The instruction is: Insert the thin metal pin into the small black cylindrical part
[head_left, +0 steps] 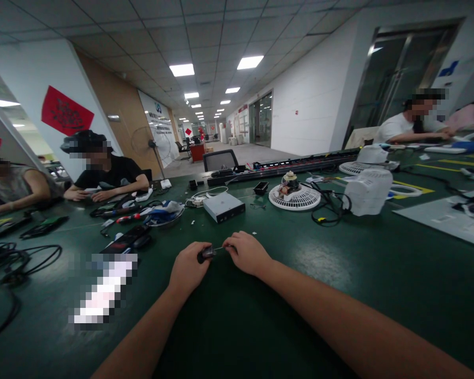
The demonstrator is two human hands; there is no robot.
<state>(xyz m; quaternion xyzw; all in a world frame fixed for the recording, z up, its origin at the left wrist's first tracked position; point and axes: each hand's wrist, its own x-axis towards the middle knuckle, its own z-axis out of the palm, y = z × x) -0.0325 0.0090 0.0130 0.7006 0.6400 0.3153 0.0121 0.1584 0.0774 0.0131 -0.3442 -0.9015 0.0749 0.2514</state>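
Observation:
Near the middle of the green table (237, 316), my left hand (189, 267) is closed on a small dark part (207, 253). Just to its right, my right hand (247, 252) pinches the end of a thin, light rod or wire (218, 248) that reaches to the dark part. What exactly the part is, is too small to tell. Beyond my hands lies a grey box-shaped drive (224, 206) with a black front. Neither hand touches it.
A round white fan grille with a motor (294, 196), a white housing (368, 192) and black cables (332, 208) lie at the right. At the left are a blurred bright device (106, 292), a blue bundle (164, 212) and coiled cables (19, 263). People sit at both far sides.

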